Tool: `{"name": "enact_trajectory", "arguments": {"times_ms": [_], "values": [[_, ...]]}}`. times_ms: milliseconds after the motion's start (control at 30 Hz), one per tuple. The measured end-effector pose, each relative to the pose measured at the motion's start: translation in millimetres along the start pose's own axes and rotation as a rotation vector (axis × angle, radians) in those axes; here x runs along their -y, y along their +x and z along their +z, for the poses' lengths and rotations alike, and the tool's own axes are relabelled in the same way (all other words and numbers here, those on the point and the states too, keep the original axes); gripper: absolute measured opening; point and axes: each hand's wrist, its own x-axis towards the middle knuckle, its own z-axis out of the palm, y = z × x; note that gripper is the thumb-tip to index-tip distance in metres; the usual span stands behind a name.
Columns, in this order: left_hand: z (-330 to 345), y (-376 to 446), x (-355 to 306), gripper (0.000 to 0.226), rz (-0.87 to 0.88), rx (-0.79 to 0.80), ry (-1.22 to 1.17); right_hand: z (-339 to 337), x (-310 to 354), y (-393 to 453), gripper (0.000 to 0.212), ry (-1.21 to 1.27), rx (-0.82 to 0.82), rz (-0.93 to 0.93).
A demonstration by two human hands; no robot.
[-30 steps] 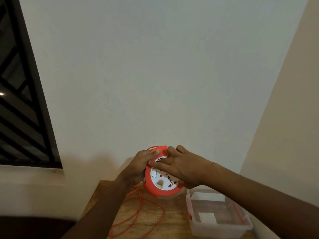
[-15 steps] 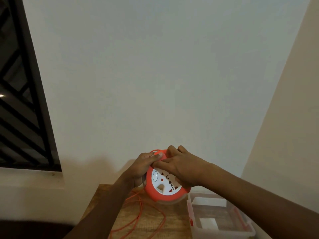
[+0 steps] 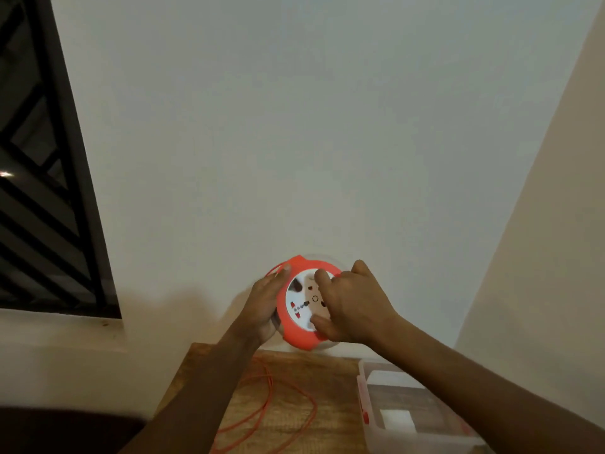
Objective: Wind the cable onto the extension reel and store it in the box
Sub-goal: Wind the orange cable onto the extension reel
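A: At the far left, past the dark window grille [image 3: 42, 178], what is different from a second ago?

B: The left hand [image 3: 262, 306] has slid off the reel's top edge to its left side. The reel [image 3: 302, 306] now sits higher in view and its white socket face has rotated, so I judge a winding turn is under way.

A: And the cable?

B: Much of the orange cable [image 3: 278, 407] lies in loose loops on the wooden tabletop [image 3: 327, 378], below the reel. Winding looks far from finished.

A: How do the hands sit?

B: The left hand cups the reel's left rim, fingers [image 3: 282, 271] long against it and curving round the back. The right hand [image 3: 353, 306] lies over the face from the right, fingertips curled into the white disc, thumb low on it. Both have hold of the reel, raised above the tabletop.

A: The box?

B: The clear box [image 3: 422, 417] waits open at the near right, not yet used.
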Motion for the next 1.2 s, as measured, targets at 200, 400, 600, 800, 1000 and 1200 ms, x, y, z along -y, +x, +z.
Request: {"name": "enact_trajectory", "arguments": {"times_ms": [200, 400, 600, 800, 1000, 1200], "values": [[18, -2, 7, 0.044, 0.038, -0.153, -0.067, -5, 14, 3, 0.063, 0.114, 0.071, 0.276], [11, -3, 8, 0.067, -0.001, -0.077, -0.026, -11, 18, 1, 0.042, 0.021, 0.038, 0.072], [3, -3, 6, 0.042, 0.046, -0.062, 0.121, -14, 18, -1, 0.035, 0.087, 0.102, -0.085], [-4, -7, 1, 0.023, 0.064, -0.126, 0.169, -10, 15, -8, 0.055, 0.077, 0.152, -0.051], [-11, -12, 0, 0.036, 0.042, -0.110, 0.218, -13, 22, -3, 0.062, 0.056, 0.229, -0.147], [-15, -18, -2, 0.032, 0.038, -0.046, 0.289, -17, 27, -6, 0.075, -0.150, 0.340, -0.280]]}}
